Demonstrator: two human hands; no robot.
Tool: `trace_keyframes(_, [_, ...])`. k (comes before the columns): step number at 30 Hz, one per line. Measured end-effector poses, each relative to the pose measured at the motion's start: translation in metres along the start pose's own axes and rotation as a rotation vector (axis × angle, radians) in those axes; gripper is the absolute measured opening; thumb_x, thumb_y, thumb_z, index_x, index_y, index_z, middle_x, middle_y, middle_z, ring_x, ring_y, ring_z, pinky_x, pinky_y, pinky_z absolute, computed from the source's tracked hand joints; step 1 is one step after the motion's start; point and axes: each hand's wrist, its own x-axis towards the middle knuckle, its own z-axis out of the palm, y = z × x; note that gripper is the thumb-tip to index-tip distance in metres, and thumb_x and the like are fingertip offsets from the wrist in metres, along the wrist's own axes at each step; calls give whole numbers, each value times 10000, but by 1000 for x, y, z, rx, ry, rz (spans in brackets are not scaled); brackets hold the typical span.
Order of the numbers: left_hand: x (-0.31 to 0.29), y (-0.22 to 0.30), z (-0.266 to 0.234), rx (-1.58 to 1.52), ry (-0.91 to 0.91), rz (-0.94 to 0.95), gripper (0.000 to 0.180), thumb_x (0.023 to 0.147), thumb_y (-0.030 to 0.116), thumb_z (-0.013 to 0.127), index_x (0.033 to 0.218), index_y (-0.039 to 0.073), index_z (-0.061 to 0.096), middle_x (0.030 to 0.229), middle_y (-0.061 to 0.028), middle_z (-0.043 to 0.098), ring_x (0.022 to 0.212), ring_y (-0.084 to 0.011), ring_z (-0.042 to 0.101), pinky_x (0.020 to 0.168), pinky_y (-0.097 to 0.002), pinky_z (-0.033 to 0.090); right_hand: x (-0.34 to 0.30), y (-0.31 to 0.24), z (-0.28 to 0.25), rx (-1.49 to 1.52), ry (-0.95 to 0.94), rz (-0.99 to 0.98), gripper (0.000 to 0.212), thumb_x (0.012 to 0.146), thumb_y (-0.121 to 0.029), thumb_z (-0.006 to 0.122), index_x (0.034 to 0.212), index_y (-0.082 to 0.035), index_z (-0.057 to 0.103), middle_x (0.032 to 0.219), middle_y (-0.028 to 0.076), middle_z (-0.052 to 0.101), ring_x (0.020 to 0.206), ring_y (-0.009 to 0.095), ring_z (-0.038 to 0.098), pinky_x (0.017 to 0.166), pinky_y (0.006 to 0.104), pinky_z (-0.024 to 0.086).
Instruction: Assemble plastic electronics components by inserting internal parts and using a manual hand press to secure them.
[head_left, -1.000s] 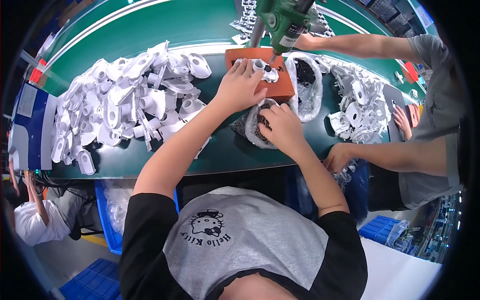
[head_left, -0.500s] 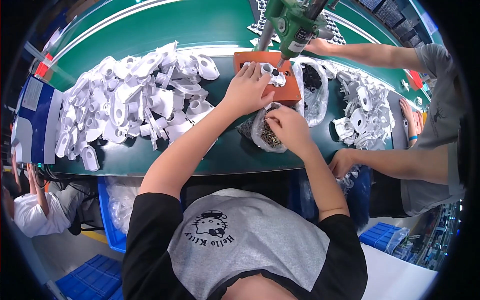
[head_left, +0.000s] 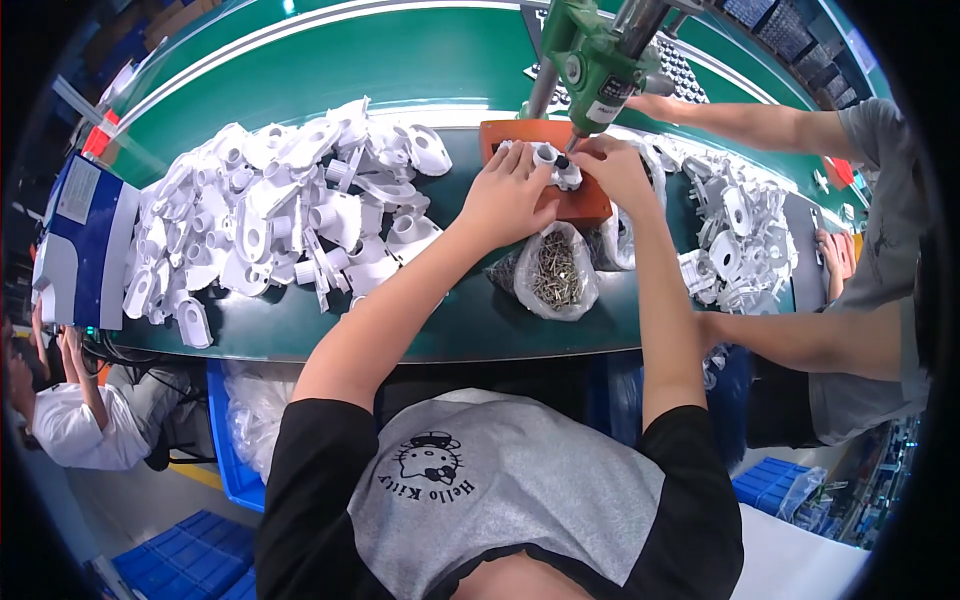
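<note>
My left hand lies over a white plastic part, its fingers pressing the part against the orange fixture block. A black piece shows on the part beside a round white collar. My right hand is at the far right of the block, fingertips drawn together close to the tip of the green screwdriving machine. Whatever those fingers pinch is too small to make out. An open clear bag of screws stands on the green table just in front of the block.
A big heap of white plastic parts covers the table's left side, and a smaller heap lies at the right. A co-worker's arms reach in from the right. A blue-and-white machine stands at the far left.
My right hand has left the screw bag and moved up to the machine's tip at the block. My left hand stays on the white part. The whole view has shifted slightly.
</note>
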Motion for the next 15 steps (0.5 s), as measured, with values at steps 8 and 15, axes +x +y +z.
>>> trace_keyframes(8, [1,0,-2,-8,-13,-4,422,723,304,653,1016,20,546,1141,-282,556,1145,-410,507,1013,-463,374,14,12,7,147,-46,55,285,726,-191,706,859,52,643,832,138,660,765,202,613,726,309,467])
trace_keyframes(15, [1,-2,0,3,10,0,426,719,307,660,1000,8,545,1138,-278,553,1133,-405,513,1014,-457,373,10,4,8,135,-91,148,251,740,-179,709,838,38,628,800,93,638,752,157,583,703,296,457])
